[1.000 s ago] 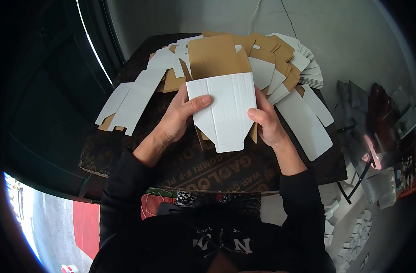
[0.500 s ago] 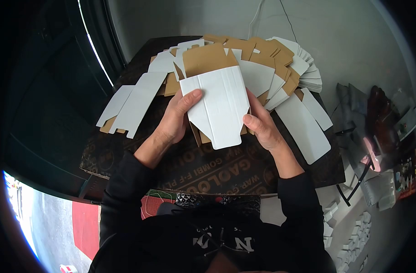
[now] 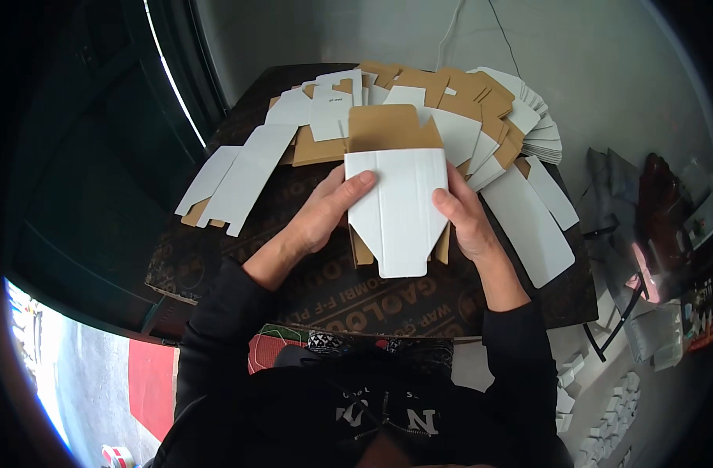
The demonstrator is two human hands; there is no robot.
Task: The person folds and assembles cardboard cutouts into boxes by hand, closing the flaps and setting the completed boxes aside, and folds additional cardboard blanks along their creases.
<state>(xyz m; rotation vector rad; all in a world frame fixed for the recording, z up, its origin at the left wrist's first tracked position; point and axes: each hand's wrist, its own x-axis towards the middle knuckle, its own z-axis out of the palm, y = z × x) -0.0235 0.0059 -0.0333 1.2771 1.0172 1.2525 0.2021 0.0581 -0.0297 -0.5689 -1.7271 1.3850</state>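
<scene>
A white cardboard box with brown inner sides is held up over the dark table. Its far end stands open, with a brown flap raised, and the near end shows a tapered white flap with brown side flaps below. My left hand grips the box's left side, thumb lying on the white face. On the opposite side my right hand clasps it, thumb at the right edge. The fingers of both hands are mostly hidden behind the box.
Flat white-and-brown box blanks spread in a fan across the table's back. More flat blanks lie at the left and right. Small white pieces cover the floor at lower right, below some grey bags.
The box has come nearer to me and straightened from a slight tilt, both hands still holding its sides. The whole view has shifted slightly.
</scene>
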